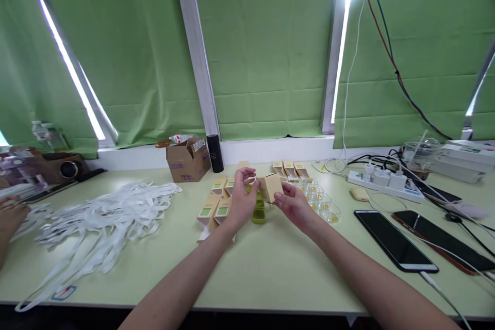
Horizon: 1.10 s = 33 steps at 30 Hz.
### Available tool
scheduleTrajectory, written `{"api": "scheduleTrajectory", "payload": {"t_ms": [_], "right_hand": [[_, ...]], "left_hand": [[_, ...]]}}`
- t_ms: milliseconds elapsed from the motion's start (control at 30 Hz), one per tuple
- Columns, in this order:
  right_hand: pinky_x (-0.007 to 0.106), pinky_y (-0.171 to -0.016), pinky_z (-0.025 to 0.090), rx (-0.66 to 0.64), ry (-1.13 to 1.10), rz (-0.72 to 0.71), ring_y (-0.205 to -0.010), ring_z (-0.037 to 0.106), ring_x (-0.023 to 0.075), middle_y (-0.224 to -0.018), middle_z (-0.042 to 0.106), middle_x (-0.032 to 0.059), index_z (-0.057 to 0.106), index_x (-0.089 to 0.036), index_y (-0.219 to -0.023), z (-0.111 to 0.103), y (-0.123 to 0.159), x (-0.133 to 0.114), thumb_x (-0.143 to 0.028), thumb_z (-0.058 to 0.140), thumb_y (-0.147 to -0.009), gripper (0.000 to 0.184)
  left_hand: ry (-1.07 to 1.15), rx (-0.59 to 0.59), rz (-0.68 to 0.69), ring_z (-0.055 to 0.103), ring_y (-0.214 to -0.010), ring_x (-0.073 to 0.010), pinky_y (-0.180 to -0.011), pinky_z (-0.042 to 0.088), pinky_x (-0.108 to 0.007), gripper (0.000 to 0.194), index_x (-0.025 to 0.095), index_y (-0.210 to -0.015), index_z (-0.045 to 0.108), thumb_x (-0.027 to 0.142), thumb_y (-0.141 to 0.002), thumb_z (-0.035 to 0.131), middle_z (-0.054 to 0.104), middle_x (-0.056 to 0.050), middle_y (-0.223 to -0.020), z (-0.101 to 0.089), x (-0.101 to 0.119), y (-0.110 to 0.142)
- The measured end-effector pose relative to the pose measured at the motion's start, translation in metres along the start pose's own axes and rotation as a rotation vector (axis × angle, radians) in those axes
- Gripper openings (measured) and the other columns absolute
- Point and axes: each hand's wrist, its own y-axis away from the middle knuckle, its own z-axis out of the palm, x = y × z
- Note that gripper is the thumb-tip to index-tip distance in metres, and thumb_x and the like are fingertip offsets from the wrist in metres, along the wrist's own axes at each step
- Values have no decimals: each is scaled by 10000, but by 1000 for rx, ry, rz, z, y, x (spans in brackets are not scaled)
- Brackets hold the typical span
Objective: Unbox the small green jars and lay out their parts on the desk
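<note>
A small tan cardboard box (272, 186) is pinched by its right side in my right hand (297, 205), thumb in front. Close to the box's left side, my left hand (244, 200) has bent fingers apart from the thumb; whether it touches the box I cannot make out. Beneath and between the hands stands a green tray (259, 216) with square cups, partly hidden. Several tan boxes with green-and-white labels (208, 211) lie left of it, partly behind my left hand. Clear plastic domes with yellow centres (324, 206) sit beyond my right hand.
A heap of white straps (116, 211) spreads over the left; another person's hand (11, 211) is at the far left edge. Behind stand a brown carton (188, 161) and black cylinder (215, 153). Phones (394, 240), cables and a power strip (384, 185) occupy the right.
</note>
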Motion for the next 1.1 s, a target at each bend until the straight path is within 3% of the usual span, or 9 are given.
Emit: {"api": "scheduleTrajectory", "payload": {"t_ms": [67, 133, 300, 467, 633, 800, 967, 1100], "right_hand": [[414, -869, 592, 107, 121, -71, -1007, 691, 260, -1132, 735, 93, 701, -214, -1130, -2, -2, 5, -387, 926, -629, 576], [427, -844, 602, 219, 270, -148, -1009, 672, 268, -1111, 711, 95, 667, -220, -1150, -4, -4, 12, -392, 922, -618, 615], [470, -929, 595, 378, 652, -415, -1152, 590, 276, -1273, 575, 114, 559, -258, -1240, -5, 1, 23, -351, 835, -731, 587], [496, -984, 578, 196, 860, -566, -1281, 532, 293, -1421, 510, 144, 462, -280, -1382, 2, 15, 23, -262, 677, -872, 554], [565, -1060, 513, 31, 1074, -687, -1398, 451, 320, -1535, 493, 99, 566, -308, -1363, 5, 22, 21, -191, 579, -931, 447], [563, -1097, 479, 28, 1037, -793, -1342, 518, 287, -1372, 666, 72, 653, -298, -1255, 0, 20, 14, -145, 523, -960, 357], [509, -967, 546, 283, 961, -821, -1177, 589, 278, -1144, 725, 88, 695, -263, -1110, -6, 16, 1, -185, 512, -972, 242], [446, -805, 579, 405, 955, -756, -1119, 573, 289, -1101, 697, 100, 689, -254, -1099, -10, 16, -5, -263, 539, -962, 204]], "left_hand": [[-204, 77, 51, 581, -1040, -203, -964, 493, -395, 203, 221, -1125, 530, 289, -952, 614, 590, -76, -1133, 4, 5, 10], [-300, 49, 66, 572, -1028, -209, -937, 494, -391, 188, 220, -1133, 537, 265, -958, 589, 589, -80, -1127, 9, 10, 23], [-201, -99, -69, 619, -1089, -227, -900, 534, -387, 359, 232, -1322, 495, 321, -984, 574, 594, -124, -1279, 21, 11, 47], [84, -131, -189, 632, -1203, -255, -1009, 526, -409, 572, 252, -1459, 420, 440, -963, 635, 571, -143, -1418, 23, 5, 45], [334, -90, -267, 609, -1283, -268, -1104, 483, -429, 567, 224, -1308, 523, 483, -863, 762, 632, -136, -1375, 11, -3, 30], [442, -62, -345, 643, -1214, -246, -1086, 490, -421, 553, 208, -1214, 578, 423, -784, 852, 660, -116, -1316, 1, -14, 23], [561, -109, -400, 593, -1293, -281, -1078, 490, -422, 645, 205, -1250, 609, 339, -696, 910, 652, -123, -1344, -3, -18, 22], [444, -156, -294, 592, -1290, -283, -1057, 511, -425, 620, 209, -1246, 618, 202, -678, 866, 659, -115, -1321, -5, -18, 22]]}}
